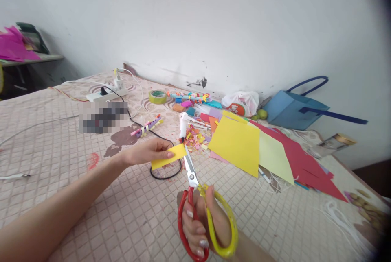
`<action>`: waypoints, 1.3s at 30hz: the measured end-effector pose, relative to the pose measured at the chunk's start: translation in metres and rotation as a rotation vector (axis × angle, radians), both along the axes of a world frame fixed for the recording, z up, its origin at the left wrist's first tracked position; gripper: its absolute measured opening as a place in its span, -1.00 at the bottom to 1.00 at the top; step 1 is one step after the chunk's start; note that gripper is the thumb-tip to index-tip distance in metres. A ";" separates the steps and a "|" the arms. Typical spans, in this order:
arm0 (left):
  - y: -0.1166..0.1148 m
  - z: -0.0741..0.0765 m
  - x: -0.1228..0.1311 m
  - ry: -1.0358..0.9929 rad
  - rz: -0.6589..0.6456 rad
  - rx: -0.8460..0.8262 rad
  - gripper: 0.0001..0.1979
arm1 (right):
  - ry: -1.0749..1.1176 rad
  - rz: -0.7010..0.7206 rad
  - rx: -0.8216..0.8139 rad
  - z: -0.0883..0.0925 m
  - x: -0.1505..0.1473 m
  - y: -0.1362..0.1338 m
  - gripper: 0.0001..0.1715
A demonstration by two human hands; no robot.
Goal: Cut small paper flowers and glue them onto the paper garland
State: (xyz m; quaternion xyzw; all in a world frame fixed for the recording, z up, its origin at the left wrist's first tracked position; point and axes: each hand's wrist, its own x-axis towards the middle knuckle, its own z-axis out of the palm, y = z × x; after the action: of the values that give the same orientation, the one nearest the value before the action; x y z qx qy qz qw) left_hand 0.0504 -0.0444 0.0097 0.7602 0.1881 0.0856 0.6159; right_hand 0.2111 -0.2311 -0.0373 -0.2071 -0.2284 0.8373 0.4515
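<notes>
A small yellow paper strip [165, 159] is pinched between the thumb and fingers of my left hand [149, 151], at the centre. My right hand [204, 223] is wrapped round the red and yellow handles of the scissors [192, 175], low in the view. The blades point up and away, with their tips at the right end of the strip. Just beyond the tips stands a white glue gun [183, 125], its black cord [165, 178] looping on the table below the strip. Small coloured paper scraps [195, 138] lie right of the gun.
A large yellow sheet [236, 145] lies on pale green and red sheets at the right. Green tape [158, 97], a decorated purple stick [148, 127] and a power strip [106, 94] are further back left. A blue bag [295, 109] and a jar [336, 143] stand at the right.
</notes>
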 end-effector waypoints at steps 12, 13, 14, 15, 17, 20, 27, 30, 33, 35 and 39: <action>-0.001 -0.001 0.000 0.036 -0.024 0.096 -0.68 | 0.142 0.019 0.023 -0.005 -0.002 -0.003 -0.23; -0.002 -0.001 0.001 0.040 -0.028 0.094 -0.68 | 0.148 0.024 0.026 -0.005 -0.002 -0.003 -0.22; -0.003 -0.001 0.001 0.043 -0.032 0.090 -0.68 | 0.152 0.029 0.026 -0.004 -0.002 -0.003 -0.22; -0.004 -0.001 0.001 0.045 -0.035 0.085 -0.68 | 0.157 0.034 0.026 -0.003 -0.002 -0.003 -0.21; -0.004 0.000 0.001 0.048 -0.036 0.075 -0.68 | 0.151 0.032 0.018 -0.001 -0.002 -0.004 -0.21; -0.002 0.000 0.001 0.045 -0.036 0.067 -0.69 | 0.132 0.020 0.010 0.002 -0.003 -0.004 -0.23; 0.004 -0.004 -0.002 0.020 -0.050 0.069 -0.71 | 0.138 0.043 -0.007 -0.006 -0.006 -0.004 -0.30; 0.004 -0.004 -0.002 0.017 -0.054 0.093 -0.71 | 0.127 0.026 -0.032 -0.008 -0.006 -0.005 -0.33; 0.001 -0.003 -0.002 0.045 -0.054 0.099 -0.70 | 0.119 0.025 -0.043 -0.007 -0.006 -0.006 -0.32; -0.001 -0.002 -0.001 0.055 -0.057 0.112 -0.70 | 0.110 0.018 -0.039 -0.004 -0.006 -0.006 -0.32; -0.002 -0.002 -0.001 0.037 -0.057 0.139 -0.71 | 0.082 0.007 -0.008 -0.001 -0.008 -0.005 -0.33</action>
State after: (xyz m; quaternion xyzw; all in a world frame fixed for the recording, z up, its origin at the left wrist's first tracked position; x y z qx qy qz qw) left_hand 0.0494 -0.0465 0.0077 0.8078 0.1712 0.0667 0.5601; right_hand 0.2031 -0.2361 -0.0383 -0.1740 -0.2071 0.8475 0.4568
